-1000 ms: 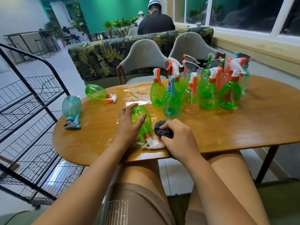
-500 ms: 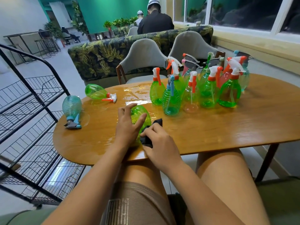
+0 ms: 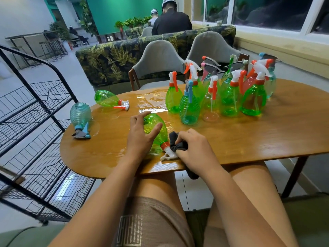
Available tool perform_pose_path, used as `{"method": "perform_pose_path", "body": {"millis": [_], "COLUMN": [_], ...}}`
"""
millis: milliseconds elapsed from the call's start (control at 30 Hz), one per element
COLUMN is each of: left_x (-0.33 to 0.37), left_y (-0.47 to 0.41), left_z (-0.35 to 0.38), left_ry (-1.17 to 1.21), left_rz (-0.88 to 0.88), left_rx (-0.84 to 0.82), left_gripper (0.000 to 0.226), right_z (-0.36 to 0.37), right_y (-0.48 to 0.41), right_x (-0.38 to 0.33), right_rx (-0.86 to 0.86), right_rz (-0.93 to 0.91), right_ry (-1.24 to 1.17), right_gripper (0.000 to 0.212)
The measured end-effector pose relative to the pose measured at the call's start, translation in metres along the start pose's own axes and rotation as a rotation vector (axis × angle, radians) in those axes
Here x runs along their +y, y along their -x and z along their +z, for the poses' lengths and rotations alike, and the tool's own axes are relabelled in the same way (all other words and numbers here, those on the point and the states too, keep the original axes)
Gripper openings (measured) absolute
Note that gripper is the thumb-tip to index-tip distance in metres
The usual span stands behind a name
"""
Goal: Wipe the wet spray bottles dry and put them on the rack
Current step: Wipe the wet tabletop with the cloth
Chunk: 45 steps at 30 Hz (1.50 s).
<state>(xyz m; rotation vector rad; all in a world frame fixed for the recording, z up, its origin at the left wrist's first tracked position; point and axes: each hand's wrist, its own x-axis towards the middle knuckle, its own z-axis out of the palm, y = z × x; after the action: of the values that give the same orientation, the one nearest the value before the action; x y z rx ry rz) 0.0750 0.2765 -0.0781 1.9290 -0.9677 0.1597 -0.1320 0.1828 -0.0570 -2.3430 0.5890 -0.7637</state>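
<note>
A black wire rack [image 3: 35, 122] stands on the person's left, just beside the rounded end of the wooden tabletop [image 3: 258, 139]; no bottles show on its shelves. A film of water [image 3: 153, 100] shines across the far middle of the tabletop. To the right of it a crowd of standing bottles [image 3: 222, 97] is packed close together, mostly green. Two more lie on their sides at the left end: a teal bottle [image 3: 80, 114] near the edge by the rack and a far green bottle [image 3: 105, 99] behind it.

The near bottle [image 3: 158, 134], green with an orange collar, lies on its side between the hands. Its long axis runs from the base, pointing away, to the white spray head [image 3: 167, 155] at the near edge, angled slightly rightward. The left hand [image 3: 140, 138] lies over the body with fingers and thumb spread and fairly straight, pressing it down rather than wrapping it. The right hand [image 3: 194, 148] is clenched round a dark cloth [image 3: 178, 143], bunched against the collar and spray head.

Wiping looks under way at the nozzle end. The left hand is nearer the rack, so it seems better placed to carry the bottle over.
</note>
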Motion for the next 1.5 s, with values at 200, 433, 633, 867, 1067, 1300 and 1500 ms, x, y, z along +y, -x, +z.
{"method": "perform_pose_path", "body": {"millis": [200,433,633,867,1067,1300,1500], "left_x": [-0.001,-0.001,-0.002,-0.006,-0.005,-0.009,-0.005], "left_y": [0.0,0.002,0.001,-0.001,-0.001,-0.002,-0.001], "left_z": [0.0,-0.003,-0.004,-0.004,-0.005,-0.004,-0.005], "left_ry": [0.0,-0.006,-0.007,0.018,0.042,0.086,0.116], "left_rz": [0.009,0.009,-0.013,-0.023,-0.043,-0.07,-0.114], "left_rx": [0.003,0.019,0.039,0.085,0.103,0.061,0.05], "left_gripper": [0.064,0.065,0.065,0.059,0.058,0.067,0.08], "right_z": [-0.005,-0.005,0.001,0.016,0.015,0.01,0.024], "right_y": [-0.007,-0.01,-0.003,0.0,0.001,0.001,0.001], "right_x": [0.022,0.032,0.015,-0.002,0.0,-0.003,-0.002], "right_rx": [0.053,0.306,0.346,0.127,0.004,0.223,0.217], "right_rz": [0.131,0.227,0.08,0.16,0.252,0.125,-0.101], "right_ry": [0.08,0.227,0.226,0.197,0.129,-0.093,0.129], "right_gripper": [0.018,0.03,0.044,0.034,0.051,0.017,0.023]}}
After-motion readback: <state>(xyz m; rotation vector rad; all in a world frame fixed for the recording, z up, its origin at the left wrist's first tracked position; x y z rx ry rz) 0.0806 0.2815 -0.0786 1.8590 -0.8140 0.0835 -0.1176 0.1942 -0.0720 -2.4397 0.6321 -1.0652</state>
